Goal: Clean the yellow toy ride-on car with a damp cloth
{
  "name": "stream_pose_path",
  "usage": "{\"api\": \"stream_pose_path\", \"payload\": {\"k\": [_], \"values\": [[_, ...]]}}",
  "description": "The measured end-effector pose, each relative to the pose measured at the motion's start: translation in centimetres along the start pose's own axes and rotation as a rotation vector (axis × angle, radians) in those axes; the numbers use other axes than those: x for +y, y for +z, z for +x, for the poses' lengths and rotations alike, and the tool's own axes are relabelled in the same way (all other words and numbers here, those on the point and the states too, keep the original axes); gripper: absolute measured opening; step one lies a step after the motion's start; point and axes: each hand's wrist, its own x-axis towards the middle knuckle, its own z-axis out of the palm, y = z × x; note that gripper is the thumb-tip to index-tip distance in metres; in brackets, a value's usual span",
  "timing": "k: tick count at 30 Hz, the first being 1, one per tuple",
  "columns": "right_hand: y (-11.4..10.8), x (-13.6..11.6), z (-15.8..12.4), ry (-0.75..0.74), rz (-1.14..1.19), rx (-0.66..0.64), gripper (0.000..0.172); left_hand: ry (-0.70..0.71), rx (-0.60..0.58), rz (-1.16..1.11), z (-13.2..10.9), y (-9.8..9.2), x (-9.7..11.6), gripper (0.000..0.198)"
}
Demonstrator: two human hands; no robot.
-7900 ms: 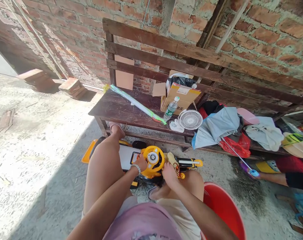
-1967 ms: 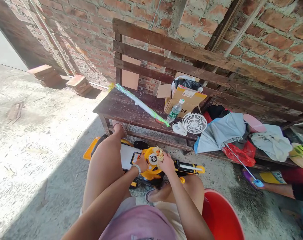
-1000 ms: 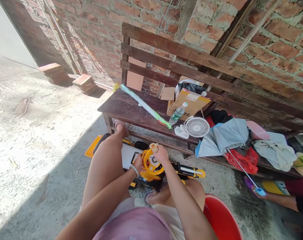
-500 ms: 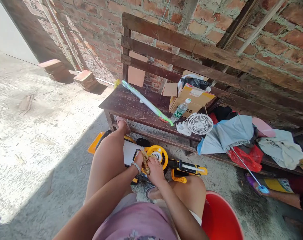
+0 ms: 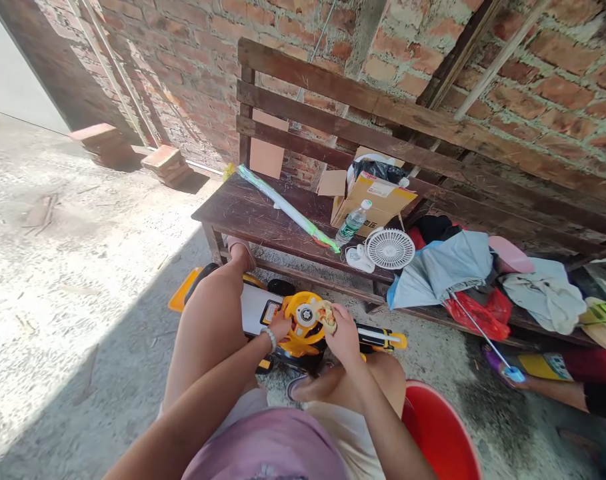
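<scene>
My right hand [image 5: 345,335] is closed around a piece of filled, folded flatbread [image 5: 325,316], its orange and yellowish filling facing up. At the left rim of a yellow toy steering wheel [image 5: 317,339], my left hand [image 5: 280,327] has its fingers curled onto the rim; they are partly hidden. The wheel belongs to a yellow, black and white ride-on toy vehicle [image 5: 251,303] between my legs. A pale beaded bracelet [image 5: 271,339] is on my left wrist.
A dark wooden bench [image 5: 233,207] holds a long plastic-wrapped item [image 5: 290,210], a cardboard box [image 5: 373,197], a water bottle [image 5: 353,223], a white fan [image 5: 390,249] and an umbrella [image 5: 440,267]. A red bucket [image 5: 440,430] stands at my right; another person's leg [image 5: 553,392] lies beyond.
My hands have moved apart. The right hand has carried the flatbread right and turned it filling-up, while the left hand has let go of it and moved to the steering wheel. The view shifts slightly.
</scene>
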Motion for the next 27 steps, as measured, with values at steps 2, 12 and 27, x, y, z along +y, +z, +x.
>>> {"api": "stream_pose_path", "payload": {"k": [2, 12, 27], "values": [[-0.2, -1.4, 2.5, -0.050, 0.014, -0.030, 0.051, -0.022, -0.026, 0.030, 0.0, 0.1, -0.2, 0.040], [1.6, -4.3, 6.5, -0.070, -0.006, -0.378, 0.042, -0.041, -0.032, 0.121, 0.5, 0.5, 0.1, 0.054], [3.6, -4.8, -2.7, 0.073, -0.087, -0.304, 0.041, -0.059, -0.029, -0.054, 1.6, 0.7, -0.2, 0.044]]}}
